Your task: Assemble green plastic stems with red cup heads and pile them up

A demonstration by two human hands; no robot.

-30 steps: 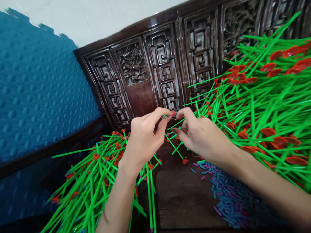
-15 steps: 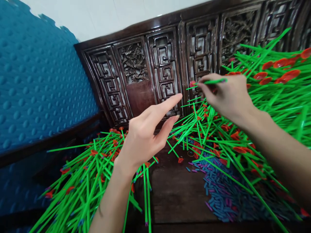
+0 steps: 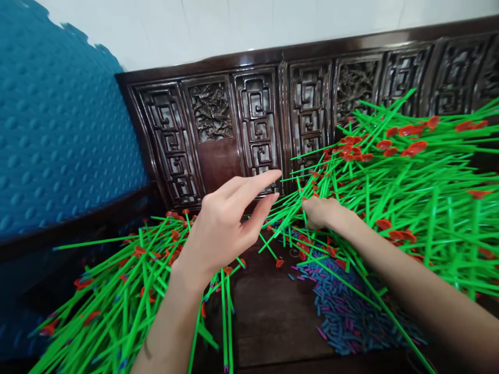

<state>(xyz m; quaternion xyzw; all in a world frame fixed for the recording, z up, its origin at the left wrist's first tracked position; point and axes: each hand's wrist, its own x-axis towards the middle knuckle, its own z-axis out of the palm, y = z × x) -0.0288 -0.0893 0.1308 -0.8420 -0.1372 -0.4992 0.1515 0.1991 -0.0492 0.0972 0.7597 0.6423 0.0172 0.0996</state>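
My left hand [image 3: 230,221] is held up in mid-air over the dark wooden seat, thumb and index finger apart, with nothing between them. My right hand [image 3: 322,212] reaches in among green sticks with red cup-shaped ends [image 3: 312,241]. Its fingers look bunched together and point down; their tips and whatever they hold are hidden. Below it lies a heap of short blue and purple tubes [image 3: 346,306]. Under and left of my left hand spreads another pile of green sticks with red cups [image 3: 128,291], some tipped in blue or purple.
A carved dark wooden backrest [image 3: 220,161] runs along the white wall [image 3: 234,26]. At the left stands a blue bumpy foam mat [image 3: 66,140]. A large stack of green sticks [image 3: 413,192] fills the right side. Bare dark wooden seat [image 3: 273,317] shows between the piles.
My right hand has moved down and left into the sticks; the green stick it pinched no longer shows in it. My left hand keeps its pose. The view has shifted slightly.
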